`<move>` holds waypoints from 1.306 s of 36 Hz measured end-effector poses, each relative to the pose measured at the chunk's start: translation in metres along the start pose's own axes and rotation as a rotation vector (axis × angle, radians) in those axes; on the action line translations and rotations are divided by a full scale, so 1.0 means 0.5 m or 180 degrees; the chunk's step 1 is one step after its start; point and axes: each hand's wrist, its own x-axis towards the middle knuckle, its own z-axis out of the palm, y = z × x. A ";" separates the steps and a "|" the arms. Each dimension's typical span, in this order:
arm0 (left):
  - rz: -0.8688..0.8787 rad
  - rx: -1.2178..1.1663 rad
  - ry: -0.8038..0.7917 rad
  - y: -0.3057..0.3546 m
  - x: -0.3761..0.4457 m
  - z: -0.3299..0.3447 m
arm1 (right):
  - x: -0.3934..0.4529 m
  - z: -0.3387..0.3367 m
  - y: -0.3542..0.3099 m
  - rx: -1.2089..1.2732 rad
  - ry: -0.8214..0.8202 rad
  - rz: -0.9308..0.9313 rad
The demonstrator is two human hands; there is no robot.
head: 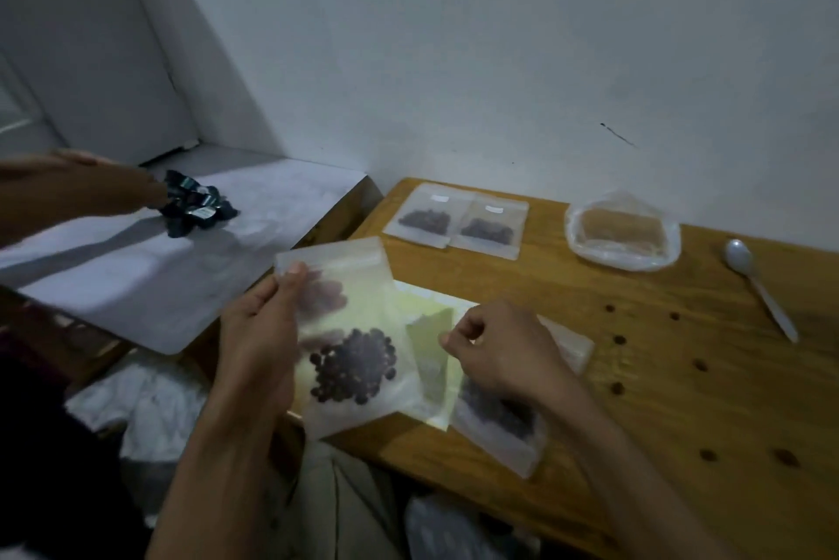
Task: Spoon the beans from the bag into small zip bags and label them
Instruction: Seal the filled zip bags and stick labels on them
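The left hand (pixel 259 332) holds a small zip bag (pixel 354 332) upright over the near edge of the wooden surface (pixel 681 378), thumb on the front near the top corner and fingers curled behind, so the grip pinches the film just under the zip strip. A clump of dark beans (pixel 354 366) sits in the bag's lower half. The right hand (pixel 504 355), just right of that bag, is loosely curled with thumb and forefinger nearly meeting; whether it pinches a label is too small to tell (nothing shows between the tips). Under it lies a yellowish sheet (pixel 431 359), likely label backing, and another filled bag (pixel 499 418) partly beneath the wrist.

Beyond the held bag, against the wall, two filled and labelled bags (pixel 454 221) lie side by side; right of them is the clear source bag (pixel 622 232), then a white spoon (pixel 753 282).

The bag should handle as light, limp and slippery film, its weight low in the beans. Holding the stiffer zip strip keeps it from folding; a label would go best on the flat, empty upper panel.
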 end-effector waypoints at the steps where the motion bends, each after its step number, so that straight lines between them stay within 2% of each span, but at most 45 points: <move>1: 0.0019 0.0005 0.0047 0.000 0.007 -0.006 | 0.000 0.007 -0.001 -0.0178 -0.0023 0.0023; 5: 0.0027 0.0067 0.0095 -0.007 0.029 -0.017 | -0.001 0.029 -0.014 -0.0537 -0.0076 0.0145; 10: -0.0046 0.0038 -0.0062 -0.020 0.038 -0.022 | 0.000 0.045 -0.024 -0.0616 -0.0037 0.0294; 20: -0.0141 0.0048 -0.0110 -0.013 0.041 -0.031 | -0.010 0.033 -0.034 -0.0066 -0.0081 0.0221; 23: -0.0172 0.0025 -0.0123 -0.007 0.039 -0.033 | -0.013 -0.007 -0.048 0.0403 0.0051 0.0051; 27: -0.0273 0.0102 -0.0389 0.000 0.025 -0.016 | -0.018 -0.064 -0.083 0.0745 0.0211 -0.0503; 34: -0.0354 0.0242 -0.0935 -0.003 -0.012 0.035 | 0.003 -0.083 -0.140 0.0292 -0.0099 -0.0662; 47: -0.0310 0.0263 -0.1149 -0.008 -0.033 0.058 | 0.012 -0.070 -0.134 0.0057 0.0104 -0.0563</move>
